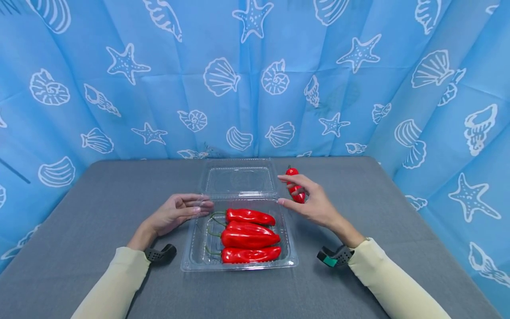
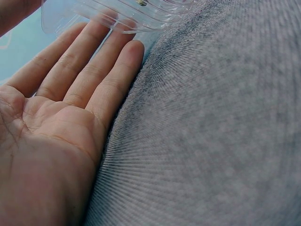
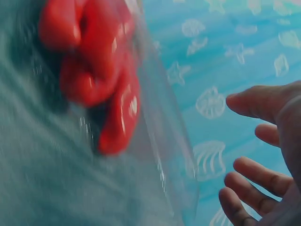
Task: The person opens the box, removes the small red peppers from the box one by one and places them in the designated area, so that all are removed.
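Several red peppers (image 1: 251, 241) with green stems lie side by side in a clear plastic clamshell container (image 1: 238, 267), its clear lid (image 1: 238, 179) folded back flat behind it. At the container's left side is my left hand (image 1: 175, 213), fingers extended; in the left wrist view the fingertips (image 2: 123, 59) reach the ribbed plastic wall. My right hand (image 1: 312, 201) hovers by the container's back right corner, fingers loosely spread and holding nothing. Beyond it another red pepper (image 1: 292, 171) lies on the table, partly hidden by the fingers. The right wrist view shows the peppers (image 3: 123, 115) blurred through the plastic.
A grey cloth (image 1: 119, 190) covers the table. A blue curtain (image 1: 247, 110) with white shells and starfish hangs behind it and along the sides. Each wrist wears a dark strap, the right one (image 1: 336, 257) with a green patch.
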Tool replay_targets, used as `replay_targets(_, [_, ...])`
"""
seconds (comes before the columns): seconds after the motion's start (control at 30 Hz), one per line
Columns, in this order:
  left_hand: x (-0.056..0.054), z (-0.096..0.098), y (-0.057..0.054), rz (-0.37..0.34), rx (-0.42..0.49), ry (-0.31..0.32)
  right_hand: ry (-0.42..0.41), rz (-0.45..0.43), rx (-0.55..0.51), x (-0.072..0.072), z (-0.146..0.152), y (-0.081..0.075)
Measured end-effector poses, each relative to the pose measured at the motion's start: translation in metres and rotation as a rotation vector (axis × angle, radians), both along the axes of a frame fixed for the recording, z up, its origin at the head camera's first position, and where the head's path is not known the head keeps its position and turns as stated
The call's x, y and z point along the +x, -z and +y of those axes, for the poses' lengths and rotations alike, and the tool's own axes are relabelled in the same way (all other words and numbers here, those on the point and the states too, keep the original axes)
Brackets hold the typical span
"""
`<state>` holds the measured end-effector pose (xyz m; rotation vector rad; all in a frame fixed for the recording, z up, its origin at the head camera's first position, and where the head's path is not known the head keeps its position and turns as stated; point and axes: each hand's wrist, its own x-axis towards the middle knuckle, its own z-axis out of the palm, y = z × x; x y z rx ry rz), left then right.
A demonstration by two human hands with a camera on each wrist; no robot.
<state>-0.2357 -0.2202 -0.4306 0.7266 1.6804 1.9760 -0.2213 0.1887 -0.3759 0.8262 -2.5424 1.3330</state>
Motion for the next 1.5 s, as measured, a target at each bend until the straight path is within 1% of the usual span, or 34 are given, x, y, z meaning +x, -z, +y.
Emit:
replay_targets(0.13, [0.000,0.000,0.000,0.001,-0.003,-0.002,-0.126,-0.010,0.001,0.012,-0.012,-0.004])
replay_targets(0.3, [0.000,0.000,0.000,0.006,-0.006,-0.002,-0.261,-0.059,0.033,0.024,-0.024,-0.006])
replay_targets(0.4, [-0.001,0.001,-0.001,0.010,-0.005,-0.004,-0.331,-0.080,0.047,0.029,-0.030,-0.005])
replay_targets(0.6, [-0.001,0.001,-0.001,0.011,-0.003,-0.003,-0.419,-0.086,0.060,0.035,-0.038,-0.002])
replay_targets(0.77, [-0.002,0.001,-0.001,0.016,-0.013,-0.010,-0.437,-0.087,0.110,0.039,-0.041,0.001])
replay_targets(0.97, [-0.003,0.000,0.000,0.022,-0.011,0.000,-0.471,-0.116,0.143,0.042,-0.043,0.001])
replay_targets(1.1, [-0.002,0.001,-0.001,0.022,-0.019,-0.006,-0.468,-0.136,0.180,0.044,-0.045,0.000])
replay_targets(1.17, [-0.002,0.001,-0.002,0.010,-0.025,-0.014,-0.459,-0.137,0.207,0.045,-0.045,-0.001])
replay_targets(1.33, [-0.002,0.003,-0.003,-0.019,-0.038,-0.037,-0.438,-0.096,0.291,0.047,-0.046,0.000])
replay_targets(1.5, [-0.002,0.003,-0.003,-0.022,-0.041,-0.043,-0.421,-0.045,0.357,0.048,-0.048,0.002])
